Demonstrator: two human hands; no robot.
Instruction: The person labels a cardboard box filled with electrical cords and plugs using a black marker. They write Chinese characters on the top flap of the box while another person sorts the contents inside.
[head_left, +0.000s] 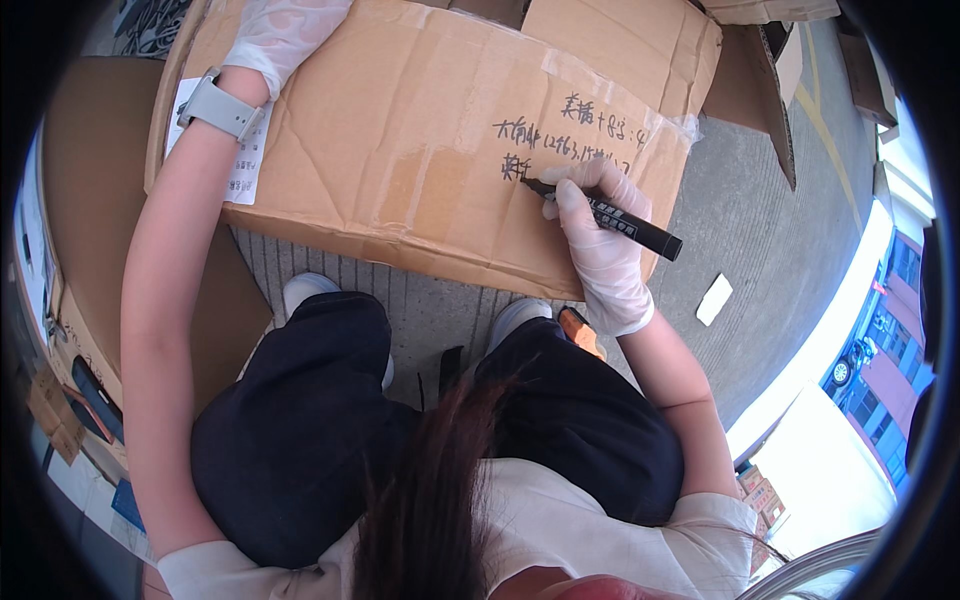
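Observation:
A large cardboard box (352, 142) lies before me, with clear tape across its top and handwriting in black ink at its right side. My right hand (600, 240), in a thin translucent glove, grips a black marker pen (637, 231). The pen's tip meets the cardboard at the end of the lowest written line. On the box's far left part rests my left hand (289, 37), gloved too; its fingertips are cut off by the top of the view. A white printed label (244, 169) sits partly under my left wrist, which wears a grey-strapped watch (221, 105).
An orange-and-black tool (581, 330), its kind unclear, lies by my right shoe. A white scrap (714, 300) is on the concrete floor (750, 202). Open box flaps (750, 97) stand at the upper right. Brown cardboard (97, 187) and coiled cables (154, 30) are at left.

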